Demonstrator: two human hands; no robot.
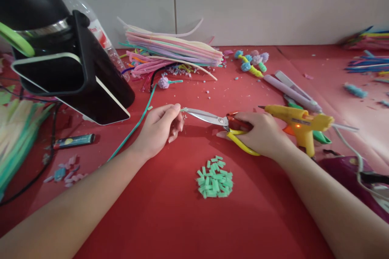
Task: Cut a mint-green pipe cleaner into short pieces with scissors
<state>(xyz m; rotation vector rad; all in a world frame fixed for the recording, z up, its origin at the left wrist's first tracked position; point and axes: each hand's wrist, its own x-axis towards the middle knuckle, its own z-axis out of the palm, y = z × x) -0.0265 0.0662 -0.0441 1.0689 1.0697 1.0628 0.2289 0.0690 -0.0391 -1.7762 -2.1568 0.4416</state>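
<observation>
My left hand (162, 125) is closed in a pinch. A short green tip of pipe cleaner (183, 110) sticks out from its fingertips; the rest is hidden in the fingers. My right hand (263, 133) grips a pair of scissors (209, 117) by the red and yellow handles. The scissor points reach left to that green tip, and the blades look nearly closed. Below and between the hands lies a heap of cut green pipe cleaner pieces (215, 180) on the red table (170, 218). A teal pipe cleaner (133, 129) runs behind my left wrist.
At the back lies a bundle of pastel pipe cleaners (176, 46). A black holder with a bottle (82, 68) stands at left, near a lighter (74, 141). On the right are a yellow glue gun (299, 119), its light lit, a lilac flat iron (291, 91) and a cord (349, 141).
</observation>
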